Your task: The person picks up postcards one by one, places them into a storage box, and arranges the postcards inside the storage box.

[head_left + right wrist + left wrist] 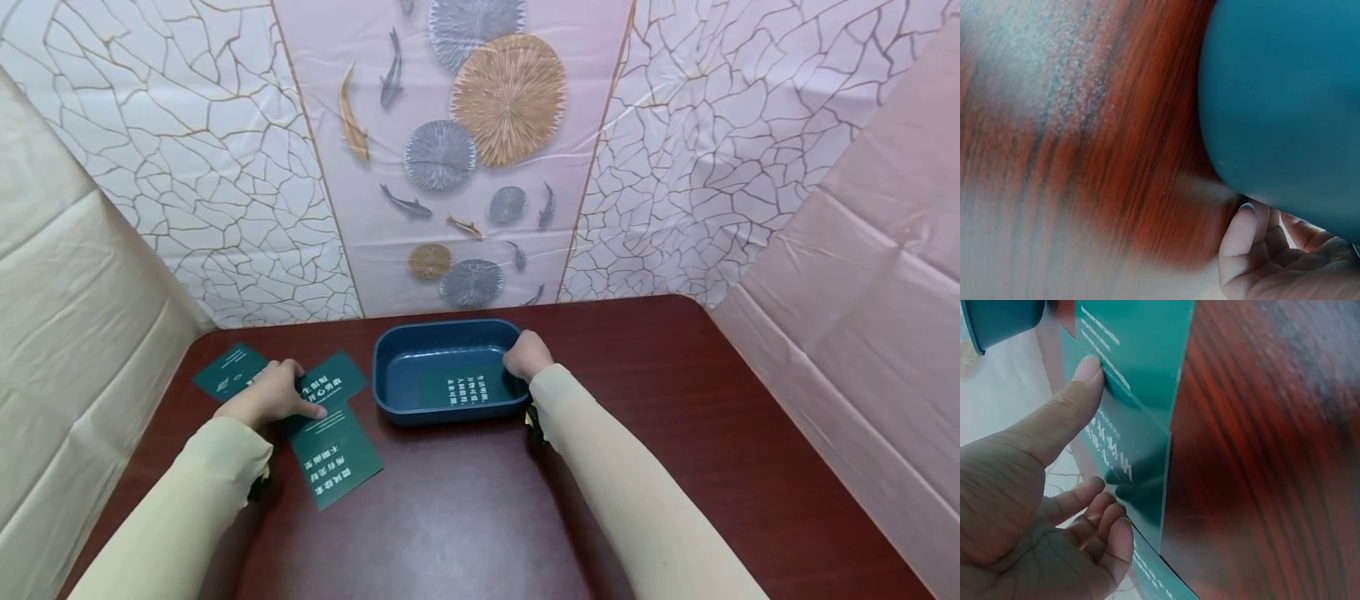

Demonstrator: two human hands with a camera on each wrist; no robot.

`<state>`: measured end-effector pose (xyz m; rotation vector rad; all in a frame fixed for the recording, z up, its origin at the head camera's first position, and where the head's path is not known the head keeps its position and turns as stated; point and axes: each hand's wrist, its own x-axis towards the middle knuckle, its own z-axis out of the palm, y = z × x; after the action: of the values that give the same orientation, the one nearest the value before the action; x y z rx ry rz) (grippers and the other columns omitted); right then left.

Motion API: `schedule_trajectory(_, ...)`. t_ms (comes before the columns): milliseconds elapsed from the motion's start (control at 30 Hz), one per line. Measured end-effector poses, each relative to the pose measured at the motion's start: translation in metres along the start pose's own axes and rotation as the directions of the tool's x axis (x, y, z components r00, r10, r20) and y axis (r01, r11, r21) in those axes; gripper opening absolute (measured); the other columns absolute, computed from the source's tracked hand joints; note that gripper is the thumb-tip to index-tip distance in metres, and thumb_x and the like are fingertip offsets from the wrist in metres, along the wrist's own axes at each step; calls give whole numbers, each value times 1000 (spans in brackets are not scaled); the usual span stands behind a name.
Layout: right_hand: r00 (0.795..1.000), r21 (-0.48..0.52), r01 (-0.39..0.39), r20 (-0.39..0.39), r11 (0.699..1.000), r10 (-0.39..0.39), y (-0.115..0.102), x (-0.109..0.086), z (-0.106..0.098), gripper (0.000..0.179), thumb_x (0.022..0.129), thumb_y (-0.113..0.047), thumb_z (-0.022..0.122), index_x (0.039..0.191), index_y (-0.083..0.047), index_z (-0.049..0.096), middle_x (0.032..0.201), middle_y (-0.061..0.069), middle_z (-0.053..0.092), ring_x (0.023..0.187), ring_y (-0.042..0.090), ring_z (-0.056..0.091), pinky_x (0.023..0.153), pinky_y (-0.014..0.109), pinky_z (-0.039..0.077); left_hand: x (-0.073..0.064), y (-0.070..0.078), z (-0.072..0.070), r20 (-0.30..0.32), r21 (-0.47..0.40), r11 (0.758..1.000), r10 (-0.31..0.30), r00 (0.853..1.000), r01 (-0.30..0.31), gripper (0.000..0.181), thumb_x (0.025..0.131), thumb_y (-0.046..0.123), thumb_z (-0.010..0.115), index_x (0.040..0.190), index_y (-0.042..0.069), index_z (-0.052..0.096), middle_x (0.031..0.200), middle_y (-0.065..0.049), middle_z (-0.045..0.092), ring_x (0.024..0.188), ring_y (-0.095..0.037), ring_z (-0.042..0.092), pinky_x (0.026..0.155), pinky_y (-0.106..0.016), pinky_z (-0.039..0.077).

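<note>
On the left of the table, my left hand (272,393) lies over several dark green cards printed with white characters. Its thumb touches a middle card (1138,447), and the other fingers bend loosely over that card's surface. One card (337,457) lies nearer to me, and another (234,367) reaches out at the far left. At the right end of a deep blue rectangular tray (442,414), my right hand (528,357) grips the rim. Inside the tray lies a green card (468,387). The right wrist view shows curled fingers (1238,234) against the tray's outer wall (1285,112).
The table (465,508) is glossy dark red wood with a rounded far right corner. Behind it hangs a patterned cloth (457,275) with fish and round motifs. Pale cloth walls stand at the left (82,333) and right (862,292).
</note>
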<state>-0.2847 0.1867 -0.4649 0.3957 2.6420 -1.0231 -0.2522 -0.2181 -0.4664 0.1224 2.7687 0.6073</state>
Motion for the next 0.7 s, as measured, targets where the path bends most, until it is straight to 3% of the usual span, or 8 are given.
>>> schedule_trajectory(167,1000,1,9,0,1000,-9,-1,-1,1,51,96,-8,52,143,4,35,140,19,45,111,28,50,91,47,48,-3,3,0,21,9,1000,-13,1000,13,96,70,45,85,129,-14,38,118,-34,43,108,-46,38,96,-62,35)
schedule_trajectory(367,1000,-10,8,-1,1000,-8,-2,-1,2,50,96,-8,52,142,4,36,139,19,46,109,28,51,91,47,48,-5,3,0,2,25,1000,-10,1000,10,96,69,48,85,127,-14,40,116,-33,42,107,-47,37,94,-62,36)
schedule_trajectory(700,1000,14,-4,9,1000,4,-1,0,0,53,97,-8,51,146,2,31,143,19,42,114,29,49,92,48,48,-7,9,3,2,-29,999,16,1000,-16,87,69,43,87,121,-8,39,110,-27,47,103,-42,42,91,-57,40)
